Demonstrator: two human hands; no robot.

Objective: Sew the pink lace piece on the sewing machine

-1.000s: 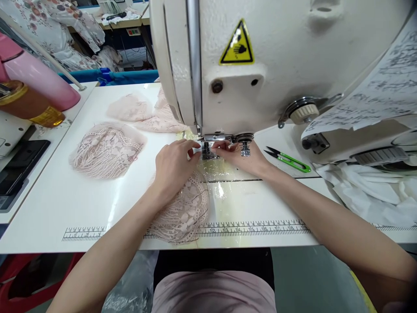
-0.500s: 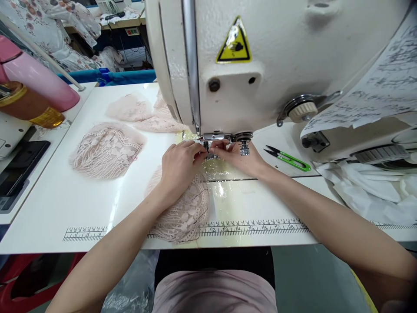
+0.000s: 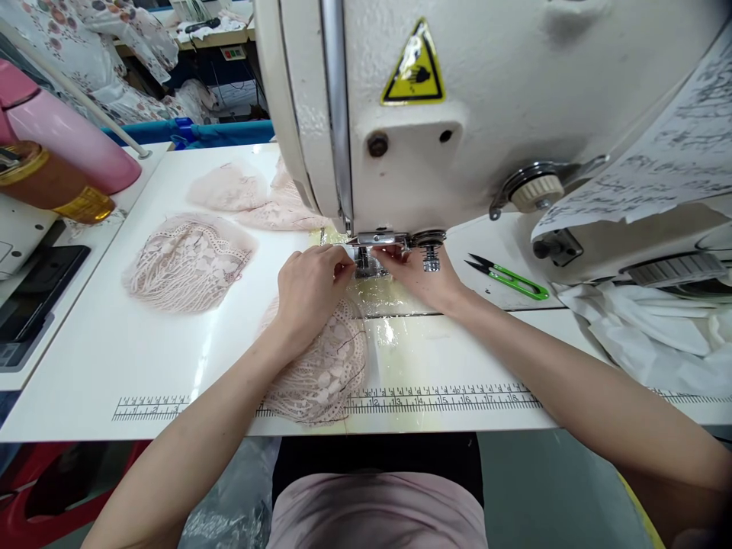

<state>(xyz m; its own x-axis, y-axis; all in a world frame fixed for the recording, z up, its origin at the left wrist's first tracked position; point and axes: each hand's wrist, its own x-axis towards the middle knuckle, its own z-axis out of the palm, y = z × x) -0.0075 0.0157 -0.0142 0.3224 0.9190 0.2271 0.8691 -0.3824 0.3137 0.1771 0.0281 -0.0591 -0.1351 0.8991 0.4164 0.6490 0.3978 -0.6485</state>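
My left hand (image 3: 309, 293) is pinched closed just left of the presser foot (image 3: 362, 263) of a white sewing machine (image 3: 486, 99). On the foot's other side, my right hand (image 3: 431, 278) has thumb and fingers drawn together, partly behind the tension spring (image 3: 431, 252). Whatever lies between the fingertips of either hand is too fine to make out. Under my left wrist a pale pink lace cup piece (image 3: 329, 374) lies on the table, reaching the printed ruler. A second lace piece (image 3: 186, 263) rests farther left, and sheer pink fabric (image 3: 229, 189) is behind it.
Green-handled thread snips (image 3: 515, 282) lie right of the needle area. White cloth (image 3: 646, 328) is bunched at the right. A pink bottle (image 3: 74, 137), a brown jar (image 3: 51, 183) and a black phone-like device (image 3: 43, 293) stand or lie along the left side.
My hands have drawn slightly apart at the presser foot, the left one moving a little left and the right one a little right. The lace pieces have stayed put.
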